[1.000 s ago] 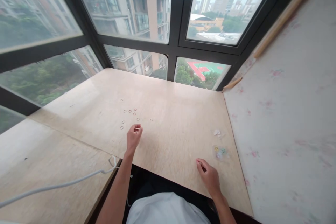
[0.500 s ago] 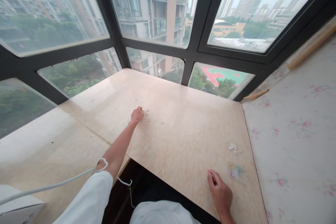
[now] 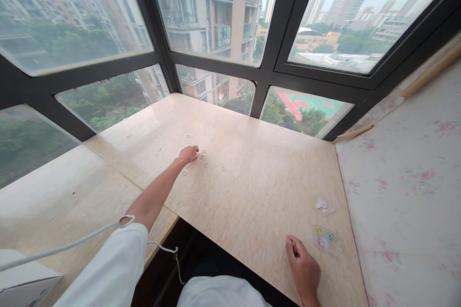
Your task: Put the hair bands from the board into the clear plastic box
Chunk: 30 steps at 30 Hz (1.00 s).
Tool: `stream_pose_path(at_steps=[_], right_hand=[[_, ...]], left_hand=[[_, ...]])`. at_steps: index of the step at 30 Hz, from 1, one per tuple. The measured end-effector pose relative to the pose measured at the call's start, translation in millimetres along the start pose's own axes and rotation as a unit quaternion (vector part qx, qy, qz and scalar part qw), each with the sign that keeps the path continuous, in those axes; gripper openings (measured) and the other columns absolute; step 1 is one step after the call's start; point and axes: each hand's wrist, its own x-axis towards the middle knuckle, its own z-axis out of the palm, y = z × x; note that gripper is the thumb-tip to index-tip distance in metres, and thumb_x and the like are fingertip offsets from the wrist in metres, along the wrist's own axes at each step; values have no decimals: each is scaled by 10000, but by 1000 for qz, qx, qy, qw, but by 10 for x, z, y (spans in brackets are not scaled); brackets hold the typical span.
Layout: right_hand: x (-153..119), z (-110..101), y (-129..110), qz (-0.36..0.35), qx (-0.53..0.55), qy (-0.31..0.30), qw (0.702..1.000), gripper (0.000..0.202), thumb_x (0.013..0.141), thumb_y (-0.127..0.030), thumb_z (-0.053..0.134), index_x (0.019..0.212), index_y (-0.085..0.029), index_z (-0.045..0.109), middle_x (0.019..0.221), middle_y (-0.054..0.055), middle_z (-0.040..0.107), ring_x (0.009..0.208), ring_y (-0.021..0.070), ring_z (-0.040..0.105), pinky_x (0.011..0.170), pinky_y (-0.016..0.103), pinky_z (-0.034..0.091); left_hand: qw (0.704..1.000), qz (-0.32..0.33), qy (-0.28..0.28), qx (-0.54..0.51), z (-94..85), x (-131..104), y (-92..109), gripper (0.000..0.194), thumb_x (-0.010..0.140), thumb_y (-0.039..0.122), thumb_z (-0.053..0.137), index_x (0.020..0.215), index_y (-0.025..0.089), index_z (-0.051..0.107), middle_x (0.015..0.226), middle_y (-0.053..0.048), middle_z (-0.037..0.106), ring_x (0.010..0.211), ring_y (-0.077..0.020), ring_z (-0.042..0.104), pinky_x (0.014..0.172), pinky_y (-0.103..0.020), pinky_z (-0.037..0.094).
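Note:
My left hand [image 3: 188,154] reaches far across the pale tabletop, fingers pinched together low over a loose group of thin rings. Whatever is between its fingertips is too small to make out. Just right of the fingertips lie a reddish ring [image 3: 202,157] and another ring [image 3: 203,151]. Nearer to me, below the wrist, are two more, one a dark ring [image 3: 185,173]. Farther right sits a single ring [image 3: 224,169]. At the front edge my right hand [image 3: 303,266] rests curled closed, thumb against forefinger; its contents are hidden.
Right of my right hand lies a clear bag [image 3: 326,237] with small yellow and green pieces, and beyond it another small bag [image 3: 321,205] with white pieces. A white cable [image 3: 72,243] crosses the left forearm. A white box [image 3: 27,278] stands front left. Windows and a papered wall bound the table.
My left hand has turned flatter and its forearm has swung slightly left, so two rings below the wrist now show. The right hand stays in place, still closed.

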Motion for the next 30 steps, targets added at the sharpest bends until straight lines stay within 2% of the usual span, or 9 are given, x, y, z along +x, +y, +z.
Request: stream_pose_path(at_steps=[6, 9, 13, 15, 19, 23, 26, 30], right_hand=[[7, -12, 2, 7, 18, -12, 1000, 589, 867, -581, 298, 913, -215, 757, 706, 79, 733, 586, 249, 678, 495, 297, 440], [10, -22, -10, 5, 30, -9, 999, 588, 868, -576, 297, 902, -211, 757, 727, 82, 738, 601, 251, 682, 514, 299, 451], [19, -40, -33, 7, 49, -14, 999, 573, 871, -564, 307, 908, -204, 752, 729, 84, 738, 623, 247, 686, 539, 290, 460], [24, -51, -39, 8, 60, -19, 998, 555, 870, -550, 322, 920, -197, 748, 744, 86, 740, 641, 245, 689, 554, 287, 465], [26, -70, -45, 7, 90, -26, 996, 499, 872, -508, 354, 927, -196, 740, 824, 83, 748, 699, 238, 698, 600, 285, 479], [17, -86, -54, 4, 114, -34, 993, 447, 894, -464, 370, 950, -200, 726, 855, 73, 748, 720, 227, 695, 645, 286, 482], [18, -104, -67, -4, 126, -33, 991, 420, 905, -439, 380, 957, -195, 718, 811, 68, 743, 687, 219, 687, 644, 285, 477], [26, -133, -86, -11, 148, -32, 988, 359, 903, -385, 406, 943, -208, 716, 788, 53, 738, 661, 204, 677, 619, 269, 463]], left_hand=[[997, 37, -30, -67, -56, -116, 98, 133, 559, 144, 626, 681, 198, 631, 728, -36, 665, 779, -205, 619, 708, -279, 462], [988, 63, -43, -134, -32, -244, 223, 129, 610, 201, 612, 733, 178, 644, 732, -37, 664, 726, -176, 625, 664, -263, 484], [969, 86, -66, -222, 51, -428, 504, 241, 712, 284, 566, 887, 139, 647, 759, -46, 679, 689, -147, 642, 650, -269, 526], [950, 100, -77, -285, 100, -522, 701, 277, 737, 319, 570, 926, 130, 645, 792, -55, 687, 717, -144, 648, 693, -284, 543], [890, 123, -117, -424, 198, -716, 1189, 270, 698, 330, 659, 867, 120, 666, 759, -59, 686, 699, -149, 641, 715, -310, 556], [871, 162, -161, -435, 338, -951, 1732, 249, 713, 350, 683, 832, 131, 681, 760, -60, 695, 673, -141, 636, 666, -281, 543], [865, 193, -199, -418, 539, -1189, 2120, 263, 736, 387, 673, 820, 137, 679, 723, -56, 687, 646, -134, 628, 599, -247, 510], [840, 213, -246, -434, 946, -1559, 2593, 262, 740, 397, 675, 784, 140, 666, 653, -35, 655, 594, -119, 603, 522, -207, 448]])
